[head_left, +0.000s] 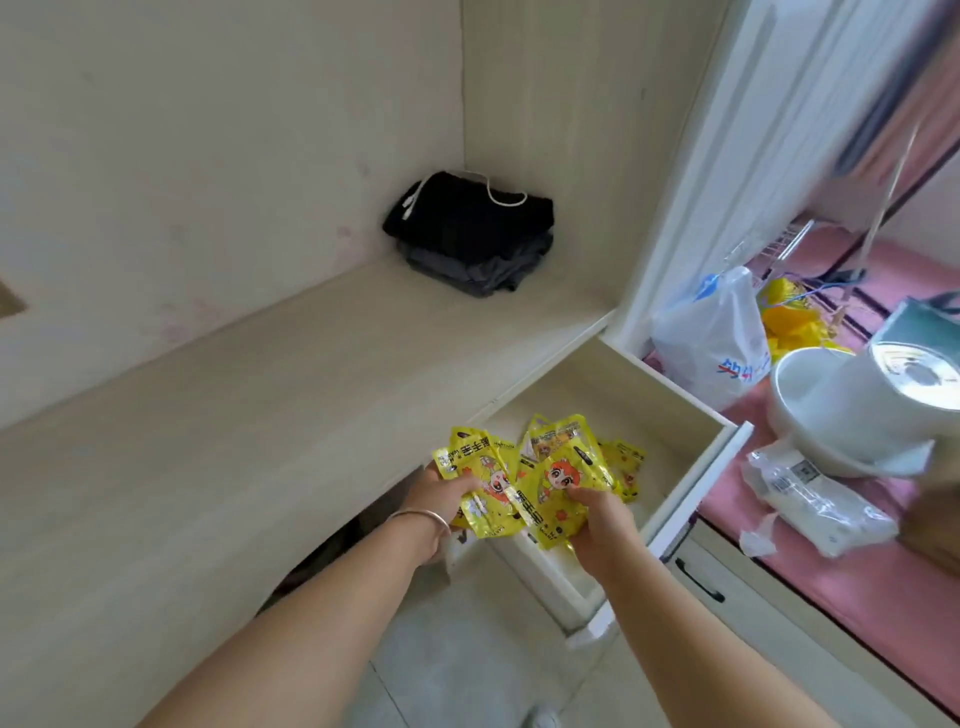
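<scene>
**Yellow packets held over an open drawer**

Far left: pale wooden shelf (234, 415), broad and low, running back to a corner. In that corner, a folded pile of dark clothes (470, 234), black on top and grey beneath, with a white cord lying across it.

Centre, low: left hand (441, 496), bracelet (422, 519) on the wrist, gripping the left part of a fanned bunch of yellow packets (558, 480) printed with cartoon faces and dark lettering. Just beside it, right hand (597, 525), thumb on top, gripping the right part of the same bunch. Both hands clamped on the packets, close together; whether touching each other, cannot tell. Bunch held above the near end of an open drawer (675, 400), with more yellow packets lying inside, behind the held ones.

Right: white plastic bag (711, 343) with blue lettering, standing just past the drawer's far wall. Behind it, something yellow, too blurred to name. Further right, a white pot (841, 415) with a shiny lid, tilted. Below the pot, a clear plastic pack (815, 501) lying on a pink bed cover (857, 608).
</scene>
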